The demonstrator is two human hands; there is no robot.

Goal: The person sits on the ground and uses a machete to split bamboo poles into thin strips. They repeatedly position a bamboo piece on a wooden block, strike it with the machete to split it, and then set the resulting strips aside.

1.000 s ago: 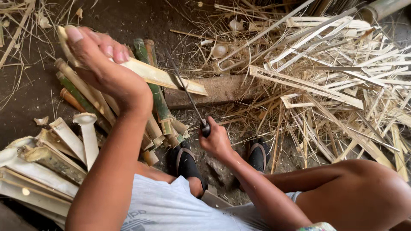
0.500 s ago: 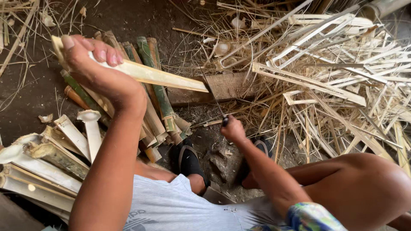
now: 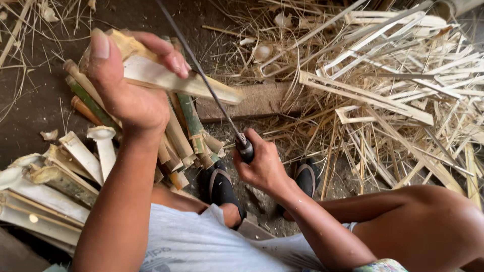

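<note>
My left hand grips a pale split bamboo piece, held out flat above a wooden block on the ground. My right hand is closed around the dark handle of a long thin-bladed knife. The blade slants up and to the left, crossing over the bamboo piece close to my left fingers; I cannot tell whether it touches it.
A stack of cut bamboo sections, some green, lies at the left under my arm. A heap of pale bamboo strips and shavings covers the right side. My feet in black sandals rest on the dirt ground between them.
My right hand swung the knife from pointing low near the ground up so the blade stands across the bamboo piece. My left hand brought the bamboo piece closer to the camera.
</note>
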